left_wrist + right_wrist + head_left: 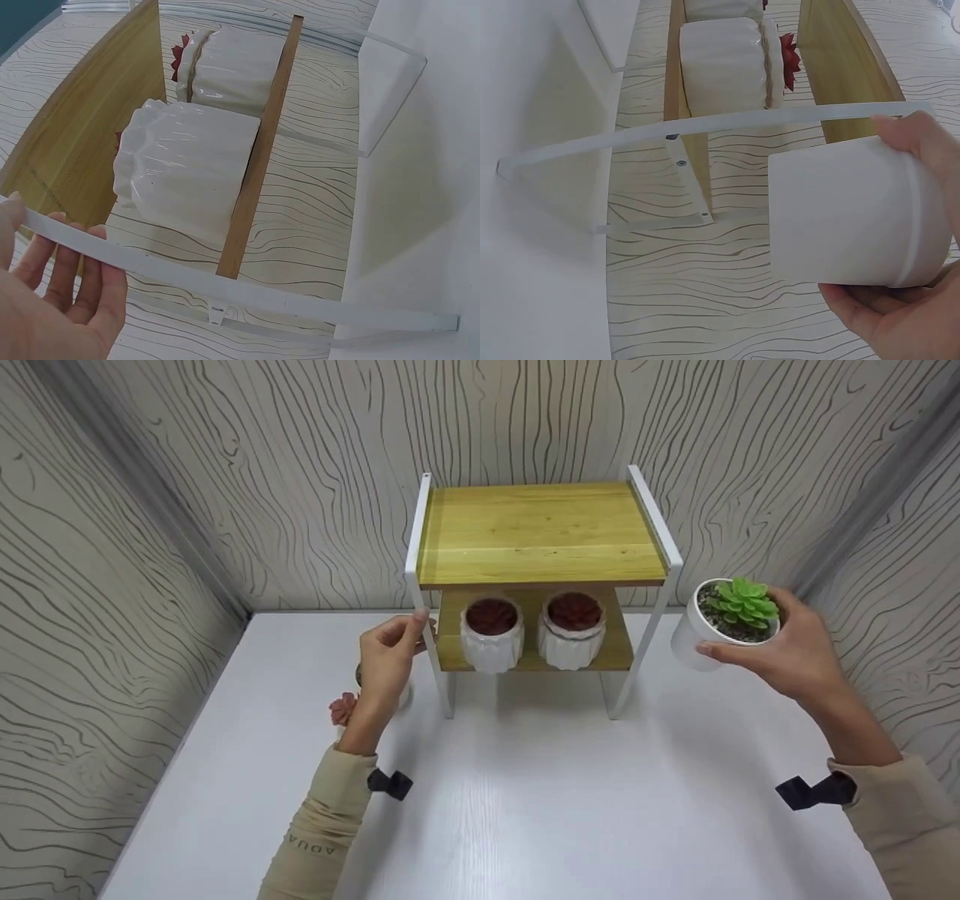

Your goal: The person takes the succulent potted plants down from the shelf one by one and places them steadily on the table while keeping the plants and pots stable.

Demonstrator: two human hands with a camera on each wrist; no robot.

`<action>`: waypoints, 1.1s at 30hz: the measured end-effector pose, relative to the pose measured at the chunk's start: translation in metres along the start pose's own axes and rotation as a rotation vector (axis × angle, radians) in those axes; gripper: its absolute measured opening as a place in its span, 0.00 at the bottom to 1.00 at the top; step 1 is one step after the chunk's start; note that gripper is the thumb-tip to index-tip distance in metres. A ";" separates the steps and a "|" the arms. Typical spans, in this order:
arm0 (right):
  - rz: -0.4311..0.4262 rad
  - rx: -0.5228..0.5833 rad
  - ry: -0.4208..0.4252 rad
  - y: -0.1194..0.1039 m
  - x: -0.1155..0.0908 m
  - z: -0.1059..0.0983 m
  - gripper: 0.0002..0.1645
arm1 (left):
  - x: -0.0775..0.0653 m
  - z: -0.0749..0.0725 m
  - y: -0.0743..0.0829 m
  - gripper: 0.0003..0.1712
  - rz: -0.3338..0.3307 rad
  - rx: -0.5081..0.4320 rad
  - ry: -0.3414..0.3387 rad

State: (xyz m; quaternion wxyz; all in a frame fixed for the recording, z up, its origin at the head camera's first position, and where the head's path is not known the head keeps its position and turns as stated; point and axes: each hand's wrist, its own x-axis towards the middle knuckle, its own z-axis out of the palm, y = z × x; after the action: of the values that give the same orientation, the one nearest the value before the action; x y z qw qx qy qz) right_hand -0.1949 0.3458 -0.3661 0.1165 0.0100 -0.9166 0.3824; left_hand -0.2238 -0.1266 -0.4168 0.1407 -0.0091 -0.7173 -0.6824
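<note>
A two-tier shelf [540, 536] with wooden boards and a white metal frame stands near the back wall. My left hand [390, 652] pinches its left upright [161, 264], thumb and fingers on either side of the strip. To the right of the shelf, my right hand [799, 649] holds a white pot [840, 217] by its rim, tilted above the table. A green succulent [744, 601] grows from dark gravel in that pot. Two white ribbed pots, a left one [492, 649] and a right one [571, 645], sit on the lower board with dark red plants.
A reddish succulent [343, 709] and part of a white pot [405, 695] show on the table to the left, mostly hidden behind my left forearm. The white table [480, 810] meets wood-patterned walls [315, 472] at the back and sides.
</note>
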 end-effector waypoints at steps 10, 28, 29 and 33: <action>0.016 -0.004 -0.040 0.019 0.007 0.020 0.63 | 0.000 0.000 0.000 0.16 -0.009 -0.001 0.003; 0.086 0.014 -0.090 0.046 0.023 0.055 0.69 | 0.000 0.000 -0.002 0.18 -0.024 0.001 -0.005; 0.093 0.016 -0.089 0.048 0.024 0.057 0.69 | 0.000 0.000 -0.002 0.19 -0.027 0.006 -0.005; 0.114 0.018 -0.092 0.057 0.027 0.066 0.71 | 0.001 -0.001 -0.003 0.19 -0.034 0.008 0.000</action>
State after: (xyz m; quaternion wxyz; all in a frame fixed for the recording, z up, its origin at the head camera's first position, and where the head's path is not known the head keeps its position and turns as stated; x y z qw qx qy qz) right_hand -0.2406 0.3415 -0.4451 0.0522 -0.0235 -0.9166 0.3957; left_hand -0.2248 -0.1276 -0.4193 0.1292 0.0035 -0.7199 -0.6819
